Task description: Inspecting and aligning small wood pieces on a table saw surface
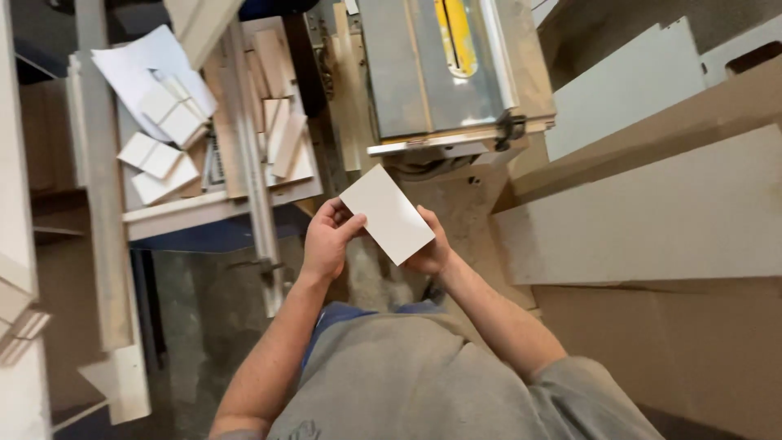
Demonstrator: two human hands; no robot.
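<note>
- both hands hold a small white board (387, 213) at the centre of the frame, tilted, over the dusty floor (212, 318).
- the left hand (327, 242) grips its lower left edge, thumb on top; the right hand (430, 248) closes on the lower right corner, fingers mostly hidden under it.
- risk, as i judge it: the hold is only at the edges — a slip would drop the board and chip a corner.
- the board looks flat, rectangular, smooth, with clean cut edges.
- a table saw (444, 69) stands at upper centre; a heap of offcuts (163, 138) lies at upper left.
</note>
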